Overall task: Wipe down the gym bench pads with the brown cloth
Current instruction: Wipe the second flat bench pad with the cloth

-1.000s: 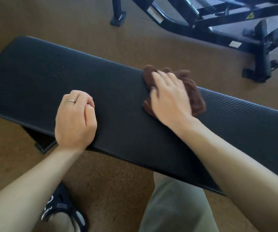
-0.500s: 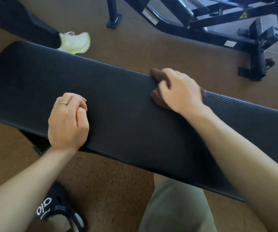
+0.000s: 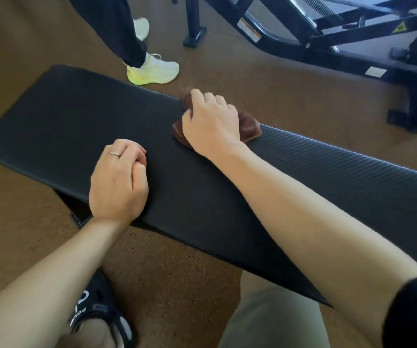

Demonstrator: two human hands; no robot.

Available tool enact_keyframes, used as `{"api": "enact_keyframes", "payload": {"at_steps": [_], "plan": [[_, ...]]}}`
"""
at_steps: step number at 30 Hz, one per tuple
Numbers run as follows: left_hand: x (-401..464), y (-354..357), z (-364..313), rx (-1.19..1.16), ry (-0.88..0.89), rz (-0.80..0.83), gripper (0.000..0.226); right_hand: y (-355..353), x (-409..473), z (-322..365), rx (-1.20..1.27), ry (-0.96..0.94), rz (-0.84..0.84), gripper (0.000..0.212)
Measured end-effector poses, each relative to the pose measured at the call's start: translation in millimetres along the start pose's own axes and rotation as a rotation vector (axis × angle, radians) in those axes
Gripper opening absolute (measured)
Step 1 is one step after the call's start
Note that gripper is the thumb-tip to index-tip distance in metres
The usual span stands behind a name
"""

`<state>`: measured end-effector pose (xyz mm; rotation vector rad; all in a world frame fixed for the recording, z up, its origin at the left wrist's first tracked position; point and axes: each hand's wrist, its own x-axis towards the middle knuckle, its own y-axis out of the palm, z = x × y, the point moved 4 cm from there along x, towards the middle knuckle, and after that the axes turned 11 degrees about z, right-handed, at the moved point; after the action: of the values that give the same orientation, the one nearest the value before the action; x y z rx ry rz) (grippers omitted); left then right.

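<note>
1 bench pad [image 3: 227, 197]: R hand [image 3: 211, 124] grips 1 brown cloth [image 3: 249, 125], L hand [image 3: 118, 182] fisted.

the bench pad [image 3: 227, 197] runs from near right to far left, and its left stretch lies bare from the end up to the left hand [image 3: 118, 182], a fist resting on the near edge. between that fist and the right hand [image 3: 210, 121] there is a strip of bare pad. the right hand sits at the far edge on the bunched brown cloth [image 3: 249, 125], and its forearm crosses the pad and blocks the middle. right of the forearm the ribbed pad is bare. beyond the far edge another person's shoe [image 3: 154, 71] stands just beside the pad, and a black machine frame [image 3: 353, 54] fills the far right floor.
</note>
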<state>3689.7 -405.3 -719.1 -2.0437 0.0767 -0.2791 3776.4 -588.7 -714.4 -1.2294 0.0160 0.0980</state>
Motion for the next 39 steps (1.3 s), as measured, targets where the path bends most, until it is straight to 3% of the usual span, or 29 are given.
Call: {"api": "enact_keyframes", "payload": {"at_steps": [5, 9, 12, 16, 18, 20, 26, 30, 35, 39], "plan": [[0.6, -1.9, 1.7, -0.015, -0.003, -0.002, 0.021, -12.1, -93.4, -49.8, -0.004, -0.068, -0.109, 0.042], [0.2, -2.3, 3.8, -0.028, 0.017, -0.001, 0.021, -12.5, -111.6, -66.4, 0.026, 0.060, -0.112, 0.047], [0.9, -1.8, 7.0, -0.049, 0.025, 0.003, 0.022, 2.7, -74.1, -22.0, -0.022, 0.168, -0.081, 0.051], [2.1, -5.4, 14.4, -0.129, 0.034, -0.002, 0.022, 30.3, -34.7, 63.4, -0.038, 0.022, -0.033, 0.055], [4.0, -15.8, 27.0, -0.175, 0.051, 0.000, 0.023, 34.2, -35.3, 76.9, -0.014, -0.036, -0.014, 0.051], [7.2, -33.2, 49.6, -0.067, 0.134, 0.006, 0.022, 28.4, -53.0, 65.7, 0.008, -0.043, -0.015, 0.050], [51.6, -83.6, 159.4, 0.197, 0.122, 0.070, 0.029, 5.2, -96.6, 7.8, 0.030, 0.245, -0.112, 0.052], [64.7, -84.4, 175.2, 0.188, 0.175, 0.113, 0.031, 22.1, -62.5, 53.4, 0.056, 0.439, -0.146, 0.058], [64.1, -83.4, 181.4, 0.106, 0.193, 0.129, 0.028, 72.4, -26.5, 186.8, -0.013, 0.174, -0.071, 0.058], [65.5, -82.7, 182.5, 0.108, 0.188, 0.152, 0.023, 83.7, -58.3, 209.0, 0.026, 0.081, -0.016, 0.051]]}}
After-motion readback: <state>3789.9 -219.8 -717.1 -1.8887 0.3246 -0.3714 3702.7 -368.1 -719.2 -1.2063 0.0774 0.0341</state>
